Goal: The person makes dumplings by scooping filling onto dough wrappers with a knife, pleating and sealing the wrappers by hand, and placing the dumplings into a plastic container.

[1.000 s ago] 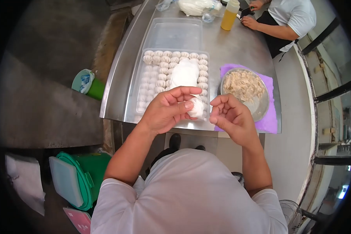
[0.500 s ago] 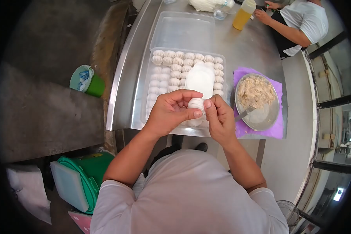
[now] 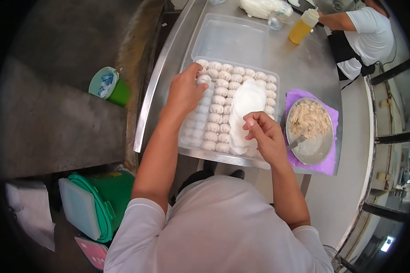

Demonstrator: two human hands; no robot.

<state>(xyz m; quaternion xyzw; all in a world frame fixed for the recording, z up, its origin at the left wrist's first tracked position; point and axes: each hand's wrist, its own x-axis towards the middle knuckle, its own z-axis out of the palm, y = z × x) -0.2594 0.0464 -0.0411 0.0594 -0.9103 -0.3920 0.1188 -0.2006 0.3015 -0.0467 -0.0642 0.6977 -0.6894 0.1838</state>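
At the upper left of the clear plastic tray (image 3: 183, 141), my left hand (image 3: 182, 93) has its fingers and thumb around a pleated dumpling (image 3: 203, 79). That dumpling is at the top of the left column, just below the back row. My right hand (image 3: 268, 136) hovers over the stack of round white wrappers (image 3: 250, 98), its fingers curled in with thumb and forefinger close together; nothing shows between them. The wrappers lie on top of finished dumplings (image 3: 216, 109), which stand in rows. Below the held dumpling, the left columns look pale and hazy under a translucent layer.
To the right, a metal bowl of filling (image 3: 310, 119) with a spatula (image 3: 297, 142) rests on a purple cloth (image 3: 332, 159). A clear lid (image 3: 232, 38), a bottle of yellow liquid (image 3: 304, 27) and a white bag (image 3: 264, 8) stand farther back. A co-worker (image 3: 369, 34) is at the far right.
My left hand has carried the dumpling from between both hands to the tray's upper left. My right hand has let go of it and moved slightly right. The view has shifted a little.
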